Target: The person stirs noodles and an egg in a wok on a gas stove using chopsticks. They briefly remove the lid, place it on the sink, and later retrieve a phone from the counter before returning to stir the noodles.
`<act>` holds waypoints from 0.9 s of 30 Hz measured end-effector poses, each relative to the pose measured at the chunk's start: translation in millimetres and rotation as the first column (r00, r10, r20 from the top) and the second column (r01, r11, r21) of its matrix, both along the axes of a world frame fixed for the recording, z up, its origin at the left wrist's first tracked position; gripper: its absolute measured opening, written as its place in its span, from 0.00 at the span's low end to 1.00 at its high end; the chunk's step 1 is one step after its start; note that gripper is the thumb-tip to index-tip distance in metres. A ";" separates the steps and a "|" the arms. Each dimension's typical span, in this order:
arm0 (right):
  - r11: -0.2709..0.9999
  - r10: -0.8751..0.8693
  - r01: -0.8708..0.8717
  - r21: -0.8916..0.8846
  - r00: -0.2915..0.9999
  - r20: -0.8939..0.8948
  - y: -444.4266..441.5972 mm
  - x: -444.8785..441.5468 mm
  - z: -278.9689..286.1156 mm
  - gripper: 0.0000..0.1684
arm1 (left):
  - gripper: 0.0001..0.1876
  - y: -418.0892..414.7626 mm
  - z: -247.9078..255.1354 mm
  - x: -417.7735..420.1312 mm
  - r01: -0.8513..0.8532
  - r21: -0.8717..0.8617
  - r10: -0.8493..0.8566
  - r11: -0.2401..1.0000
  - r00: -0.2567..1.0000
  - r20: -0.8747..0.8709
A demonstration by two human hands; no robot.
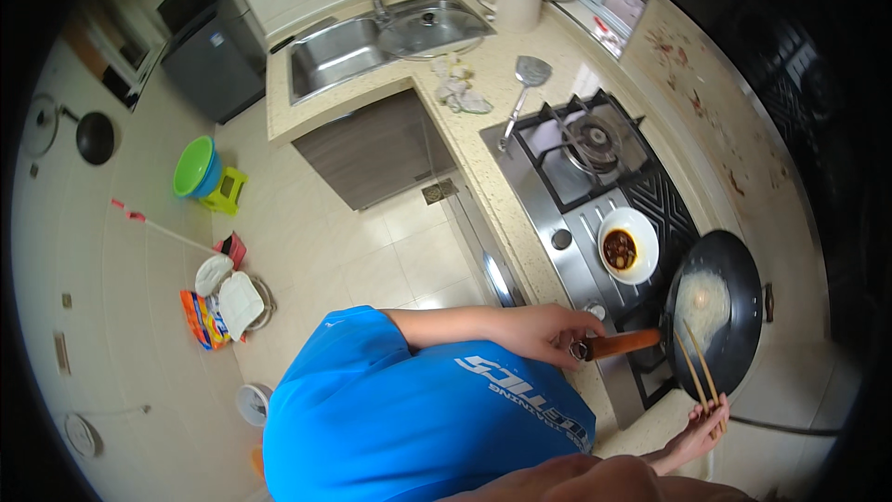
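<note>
A black wok stands tilted over the near burner, with an egg in it, its white spread around a yolk. My left hand is at the end of the wok's wooden handle, fingers closed around it. Wooden chopsticks are in my right hand at the wok's lower rim, their tips at the egg's edge. Left of the wok, a white bowl of dark brown sauce rests on the gas stove.
A metal spatula lies across the counter and stove edge, near a crumpled cloth. Farther back are a double sink, a glass lid and a kettle. The far burner carries a black pan support.
</note>
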State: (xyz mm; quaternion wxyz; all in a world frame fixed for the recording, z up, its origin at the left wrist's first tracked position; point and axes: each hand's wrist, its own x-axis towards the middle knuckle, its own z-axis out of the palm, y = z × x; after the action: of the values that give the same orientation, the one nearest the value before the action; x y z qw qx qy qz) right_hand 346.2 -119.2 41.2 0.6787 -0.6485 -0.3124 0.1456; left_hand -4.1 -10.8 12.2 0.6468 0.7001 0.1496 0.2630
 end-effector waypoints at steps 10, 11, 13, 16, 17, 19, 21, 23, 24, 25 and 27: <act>0.957 0.163 -0.218 -0.192 0.949 -0.268 10.4 103.3 -33.6 0.25 | 0.24 -4.0 -11.0 -1.9 -0.055 0.116 0.044 0.992 0.995 0.091; 0.951 0.182 -0.240 -0.198 0.945 -0.273 22.8 108.5 -33.9 0.25 | 0.24 -5.3 -13.4 -3.5 -0.070 0.118 0.057 0.991 0.992 0.110; 0.964 0.180 -0.209 -0.165 0.968 -0.178 34.9 85.3 -26.4 0.24 | 0.24 -6.5 -13.1 -5.5 -0.073 0.116 0.060 0.991 0.992 0.108; 0.985 0.160 -0.161 -0.069 0.987 -0.014 42.9 44.0 -14.6 0.23 | 0.24 -7.4 -13.0 -7.0 -0.083 0.107 0.074 0.991 0.994 0.080; 0.987 0.154 -0.153 -0.038 0.988 0.019 43.1 34.4 -11.9 0.22 | 0.23 -7.7 -15.5 -6.1 -0.094 0.104 0.086 0.990 0.993 0.078; 0.992 0.124 -0.124 0.003 0.990 0.068 40.8 19.5 -11.4 0.21 | 0.23 -7.6 -16.9 -5.9 -0.099 0.099 0.091 0.990 0.993 0.080; 0.993 0.111 -0.114 0.028 0.989 0.093 40.3 16.2 -11.4 0.21 | 0.23 -8.0 -15.9 -6.3 -0.102 0.097 0.093 0.990 0.991 0.092; 0.993 0.108 -0.113 0.043 0.988 0.106 41.2 14.6 -12.1 0.20 | 0.24 -8.6 -16.6 -6.0 -0.102 0.100 0.095 0.990 0.992 0.078; 0.992 0.104 -0.111 0.052 0.988 0.116 41.7 14.0 -12.6 0.20 | 0.24 -7.6 -16.5 -5.7 -0.100 0.105 0.093 0.989 0.993 0.072; 0.992 0.103 -0.110 0.059 0.987 0.121 43.1 12.9 -13.1 0.19 | 0.24 -7.1 -16.5 -5.0 -0.091 0.092 0.085 0.992 0.994 0.067; 0.992 0.096 -0.106 0.071 0.987 0.130 40.6 12.6 -13.7 0.19 | 0.24 -6.9 -15.9 -3.3 -0.069 0.066 0.065 0.995 0.996 0.057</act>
State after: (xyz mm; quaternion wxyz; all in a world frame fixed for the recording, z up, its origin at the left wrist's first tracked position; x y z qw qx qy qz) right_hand 358.8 -78.6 27.5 0.6742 -0.6127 -0.3926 0.1262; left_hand -7.4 -17.7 -3.7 0.6173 0.7087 0.1461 0.3086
